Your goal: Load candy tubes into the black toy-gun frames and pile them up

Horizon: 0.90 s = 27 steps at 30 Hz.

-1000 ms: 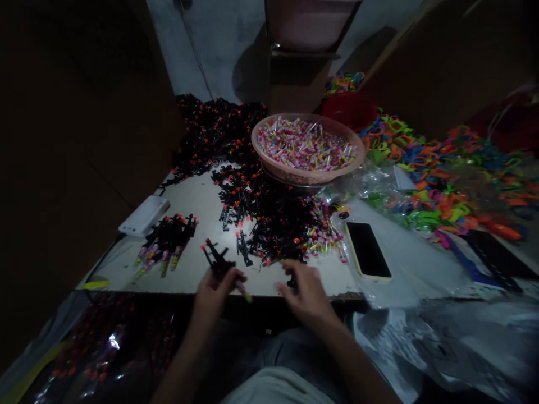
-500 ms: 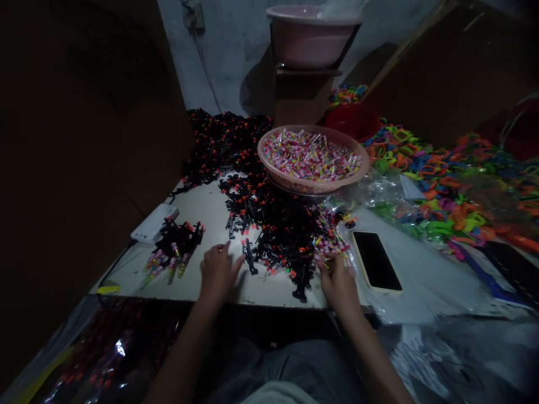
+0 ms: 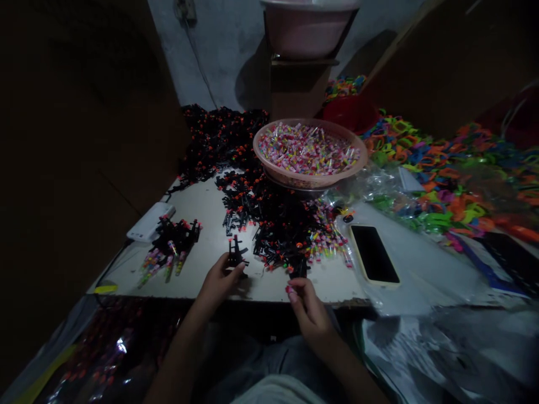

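Note:
My left hand (image 3: pixel 218 282) is closed around a small black toy gun (image 3: pixel 237 252) with a reddish tip, held just above the table's front part. My right hand (image 3: pixel 310 308) pinches a small pink-ended piece (image 3: pixel 289 290), probably one of the colourful tubes, at the table edge; most of it is hidden by the fingers. Between and beyond my hands spreads a heap of black toy guns (image 3: pixel 273 238) with orange tips. Colourful little tubes (image 3: pixel 327 238) lie at the heap's right side. At the left is a smaller pile of toy guns (image 3: pixel 179 235) with colourful tubes attached or lying among them.
A pink basin (image 3: pixel 263 160) full of colourful tubes stands behind the heap. A phone (image 3: pixel 374 255) lies on plastic at the right, a white box-like device (image 3: pixel 150 223) at the left. Bright plastic pieces (image 3: pixel 455 196) pile up far right. Beyond the basin stands a red bowl (image 3: pixel 351 112).
My left hand has picked up a black toy gun from the table. My right hand has moved left and nearer from the colourful tubes, now with a pink-ended piece in its fingers.

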Tool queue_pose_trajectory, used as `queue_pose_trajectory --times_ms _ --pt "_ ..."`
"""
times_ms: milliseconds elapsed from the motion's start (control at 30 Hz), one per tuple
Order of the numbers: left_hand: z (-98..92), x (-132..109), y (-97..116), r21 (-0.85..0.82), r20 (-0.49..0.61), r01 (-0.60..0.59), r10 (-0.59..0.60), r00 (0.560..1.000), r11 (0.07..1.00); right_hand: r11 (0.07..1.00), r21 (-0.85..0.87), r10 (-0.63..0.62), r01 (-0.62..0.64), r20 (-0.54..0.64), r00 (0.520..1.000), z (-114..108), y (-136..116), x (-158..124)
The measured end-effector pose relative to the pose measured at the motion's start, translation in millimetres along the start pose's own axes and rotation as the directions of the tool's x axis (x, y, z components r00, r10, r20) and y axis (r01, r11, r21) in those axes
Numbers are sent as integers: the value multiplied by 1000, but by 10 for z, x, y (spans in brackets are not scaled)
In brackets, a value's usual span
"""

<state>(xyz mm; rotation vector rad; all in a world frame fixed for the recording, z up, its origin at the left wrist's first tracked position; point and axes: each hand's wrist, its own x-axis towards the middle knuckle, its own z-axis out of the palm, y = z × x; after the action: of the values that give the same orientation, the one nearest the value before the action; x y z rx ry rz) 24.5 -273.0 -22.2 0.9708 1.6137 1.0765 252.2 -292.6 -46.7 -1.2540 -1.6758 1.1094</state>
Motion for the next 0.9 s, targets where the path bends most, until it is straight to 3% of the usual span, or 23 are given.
queue_pose_trajectory --times_ms 100,233,400,667,900 --pt "211 -253 108 -366 58 98 -82 995 925 998 19 -58 57 75 995 139 -93 -3" --pt "406 -489 210 -540 119 138 -86 989 830 993 72 -93 93 -4 996 160 -207 27" --pt "455 -578 270 -576 85 93 -54 995 812 986 61 -155 157 -30 987 99 -306 20" --pt "526 -613 215 -565 -71 37 -93 993 824 966 -12 -258 258 -105 961 136 -372 14" --pt "546 -654 161 -598 -91 51 -131 987 800 959 -16 -282 283 -139 949 144 -449 -6"
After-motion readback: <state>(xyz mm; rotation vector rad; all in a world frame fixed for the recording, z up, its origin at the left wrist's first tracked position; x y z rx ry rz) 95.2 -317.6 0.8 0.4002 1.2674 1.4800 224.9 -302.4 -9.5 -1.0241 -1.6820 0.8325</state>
